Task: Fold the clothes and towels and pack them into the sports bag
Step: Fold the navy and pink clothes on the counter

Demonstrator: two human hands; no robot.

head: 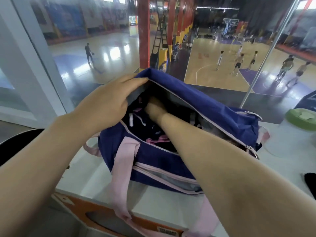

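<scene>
A navy sports bag (222, 110) with pink straps and pink zip trim sits open on a white counter (95, 178). My left hand (109, 100) grips the bag's left end flap and holds the opening wide. Reaching deep inside the bag, my right hand (154, 108) rests on dark clothes (147, 127) with white and pink details; its fingers are hidden in the dark interior. A grey-lined front pocket (171, 180) on the bag gapes unzipped.
A green round object (302, 117) lies at the counter's right end, a black item (310, 183) at the right edge. Glass panes stand right behind the bag, overlooking a basketball hall. The counter's front has an orange panel (109, 218). A dark rounded shape (18, 142) sits at left.
</scene>
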